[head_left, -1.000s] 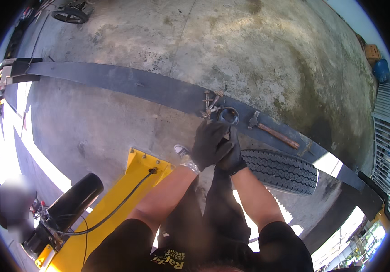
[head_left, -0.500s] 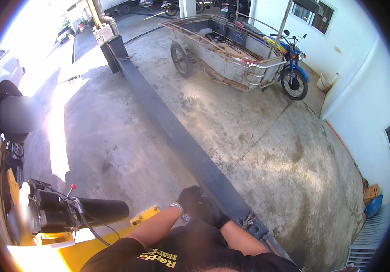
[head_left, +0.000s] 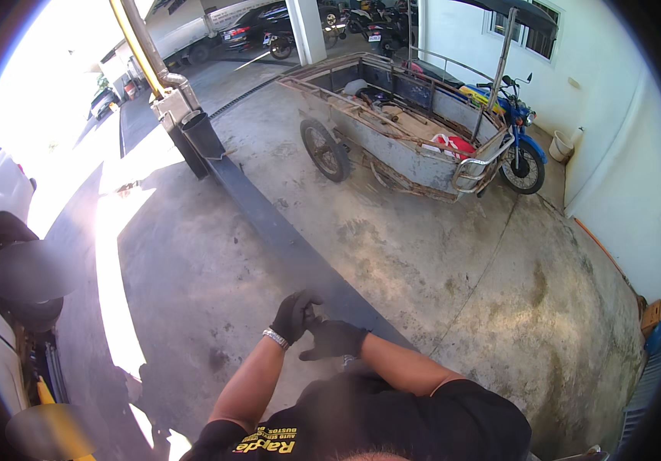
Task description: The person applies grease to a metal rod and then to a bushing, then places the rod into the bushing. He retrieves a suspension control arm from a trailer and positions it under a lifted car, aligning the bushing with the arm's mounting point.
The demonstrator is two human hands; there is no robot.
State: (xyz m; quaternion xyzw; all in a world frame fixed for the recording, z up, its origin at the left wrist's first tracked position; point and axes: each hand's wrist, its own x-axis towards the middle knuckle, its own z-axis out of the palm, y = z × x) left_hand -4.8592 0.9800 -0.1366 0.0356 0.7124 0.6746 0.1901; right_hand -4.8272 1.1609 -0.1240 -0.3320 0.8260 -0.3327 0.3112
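Both my hands wear black gloves and meet in front of my chest, over the concrete floor and near the dark grey beam [head_left: 284,230]. My left hand [head_left: 293,316], with a metal-band watch [head_left: 275,336] at its wrist, is closed with the fingers curled. Anything inside that grip is too small or hidden to make out. Just to its right and nearer to me, my right hand [head_left: 336,339] reaches across with its fingertips at the left hand's fingers. Its thumb is stretched out, apart from the fingers, and no object shows in it.
The beam runs across the floor from a post [head_left: 181,127] at the far left. Beyond it stands a rusty metal sidecar [head_left: 423,165] with a blue motorcycle [head_left: 526,154]. A white vehicle [head_left: 0,230] is at the left, and a white bucket [head_left: 560,146] sits by the right wall.
The view has shifted, and the black-and-yellow equipment at the lower left is mostly out of it. My hands are higher and farther left in view; the right hand's thumb and fingers now show.
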